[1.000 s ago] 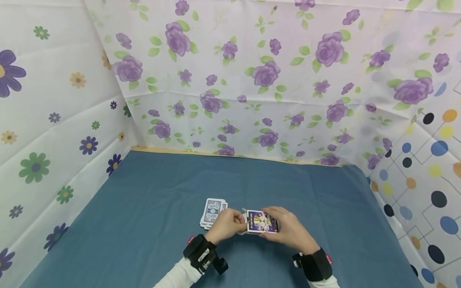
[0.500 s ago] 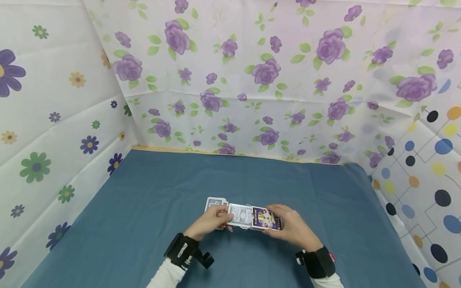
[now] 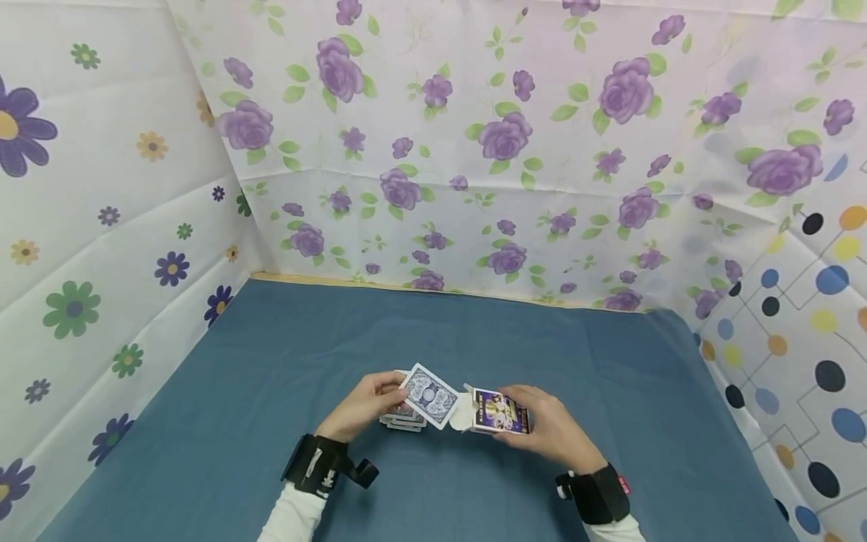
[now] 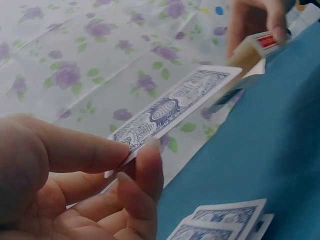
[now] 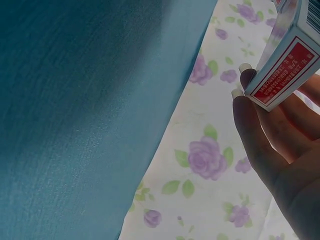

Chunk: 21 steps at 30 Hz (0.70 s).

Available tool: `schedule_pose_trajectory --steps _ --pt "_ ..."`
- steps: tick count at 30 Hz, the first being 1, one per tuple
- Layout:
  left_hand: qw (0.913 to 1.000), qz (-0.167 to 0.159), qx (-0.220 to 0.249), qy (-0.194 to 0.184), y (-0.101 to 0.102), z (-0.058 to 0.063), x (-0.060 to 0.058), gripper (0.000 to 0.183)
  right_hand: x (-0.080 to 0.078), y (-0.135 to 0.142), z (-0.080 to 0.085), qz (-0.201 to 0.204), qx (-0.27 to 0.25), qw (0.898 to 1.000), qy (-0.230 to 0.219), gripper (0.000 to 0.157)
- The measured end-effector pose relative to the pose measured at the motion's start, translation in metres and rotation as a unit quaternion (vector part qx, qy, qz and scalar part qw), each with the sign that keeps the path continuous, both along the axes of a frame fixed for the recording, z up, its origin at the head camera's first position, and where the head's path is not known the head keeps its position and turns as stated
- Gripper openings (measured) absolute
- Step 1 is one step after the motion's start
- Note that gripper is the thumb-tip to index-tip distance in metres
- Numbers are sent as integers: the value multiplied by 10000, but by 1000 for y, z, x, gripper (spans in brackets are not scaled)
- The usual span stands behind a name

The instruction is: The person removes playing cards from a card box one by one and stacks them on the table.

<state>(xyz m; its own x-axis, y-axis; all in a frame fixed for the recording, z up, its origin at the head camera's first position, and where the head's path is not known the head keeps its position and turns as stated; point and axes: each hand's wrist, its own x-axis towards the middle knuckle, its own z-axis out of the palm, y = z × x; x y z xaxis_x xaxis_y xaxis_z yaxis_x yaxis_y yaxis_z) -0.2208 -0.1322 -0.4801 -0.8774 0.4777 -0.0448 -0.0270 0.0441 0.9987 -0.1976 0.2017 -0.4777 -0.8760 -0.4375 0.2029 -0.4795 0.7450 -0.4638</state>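
Observation:
My left hand (image 3: 362,406) pinches a blue-backed playing card (image 3: 431,396) between thumb and fingers, tilted above the table. The left wrist view shows this card (image 4: 172,107) nearly edge-on; whether more cards lie under it I cannot tell. Beneath and behind the hand lies a loose stack of cards (image 3: 405,422), partly covered. To the right, my right hand (image 3: 552,429) grips a purple and black card box (image 3: 500,412) by its far end. Its white flap (image 3: 462,414) hangs out toward the left. The box's red-labelled side (image 5: 285,72) appears in the right wrist view.
A blue cloth (image 3: 325,339) covers the table. Behind it hangs a white curtain with purple roses (image 3: 504,139). Patterned sheets flank the table on the left (image 3: 122,248) and right (image 3: 806,324).
My left hand has drawn the card leftward out of the box and turned it at a slant over the stack. The right hand stays nearly in place with the box.

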Motion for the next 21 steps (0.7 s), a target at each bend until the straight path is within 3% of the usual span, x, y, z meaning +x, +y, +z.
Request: schedule_pose_trajectory --steps 3,9,16,21 --pt "9996 254 -48 -85 -6 2 -3 40 0 1 -1 -21 -5 10000 -60 66" --pt "9913 1171 -486 -365 -14 1 -16 38 1 2 -1 -36 -47 9998 -173 67" --pt "9711 2080 -1119 -338 -11 -11 -35 30 1 4 -4 -21 -72 9999 -137 68" --pt "9533 2619 -1466 -319 -5 -23 -38 23 3 6 -8 1 -88 9997 -228 69"
